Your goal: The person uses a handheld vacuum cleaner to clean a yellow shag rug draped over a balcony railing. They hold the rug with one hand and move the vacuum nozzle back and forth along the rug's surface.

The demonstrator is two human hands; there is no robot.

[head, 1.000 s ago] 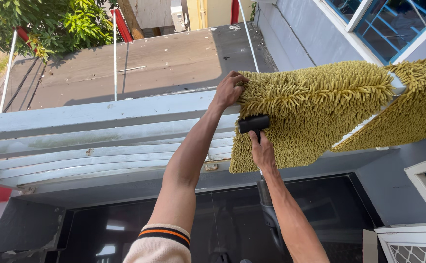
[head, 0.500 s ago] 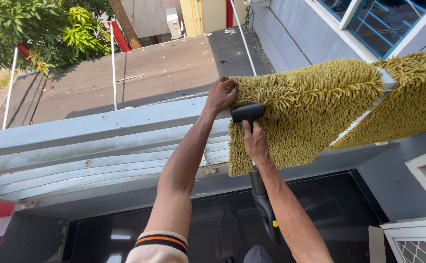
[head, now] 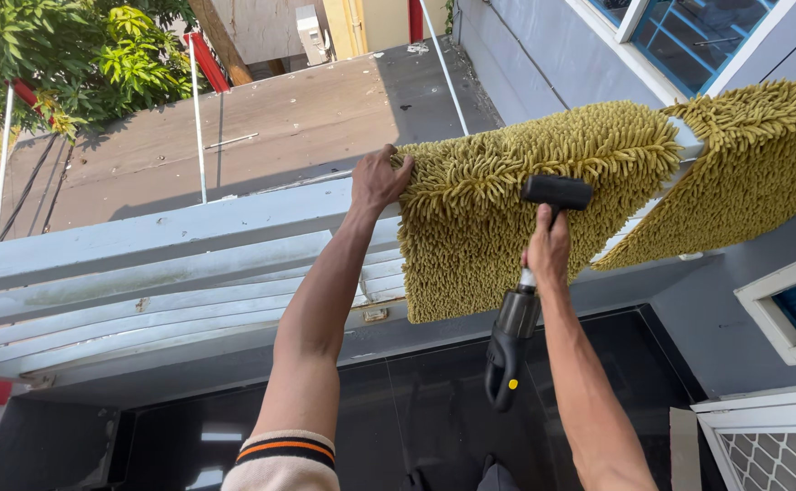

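A shaggy olive-green mat [head: 498, 200] hangs folded over a white railing [head: 180, 227] high above the ground. My left hand [head: 378, 179] grips the mat's upper left corner against the rail. My right hand [head: 548, 250] is closed around the neck of a hand-held vacuum [head: 514, 332], whose black nozzle head [head: 557, 191] rests on the mat's pile. The vacuum's grey and black body hangs down below my wrist. A second part of the same shaggy material [head: 752, 173] drapes over the rail at the right.
White horizontal slats [head: 143, 309] run under the rail. Below lies a dark glossy floor [head: 416, 409]. Beyond the rail is a brown flat roof [head: 280, 127] with thin white poles, and green trees [head: 61, 55] at top left. A grey wall with blue windows [head: 689, 36] stands at the right.
The nozzle head has moved right across the mat, from near my left hand toward the mat's middle. My left hand keeps its grip on the corner. The view has shifted slightly.
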